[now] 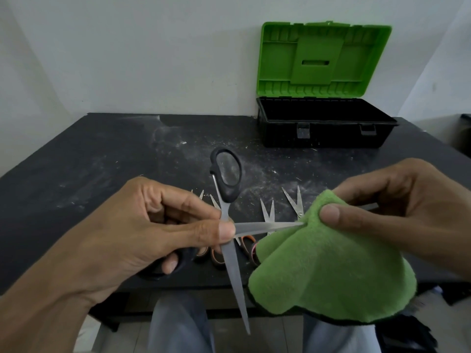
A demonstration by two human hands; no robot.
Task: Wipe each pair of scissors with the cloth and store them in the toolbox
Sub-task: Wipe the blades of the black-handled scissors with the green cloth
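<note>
Scissors (235, 271) (blades spread) gripped by left hand (142, 225); right hand (397, 200) pinches cloth (331, 271), hiding one tip.

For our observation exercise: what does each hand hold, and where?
Left hand grips the open black scissors at the pivot and lower handle; right hand pinches the green cloth over one blade tip.

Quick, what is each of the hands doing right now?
Left hand: holds the black-handled scissors, blades spread.
Right hand: pinches the green cloth round one blade's tip.
</note>
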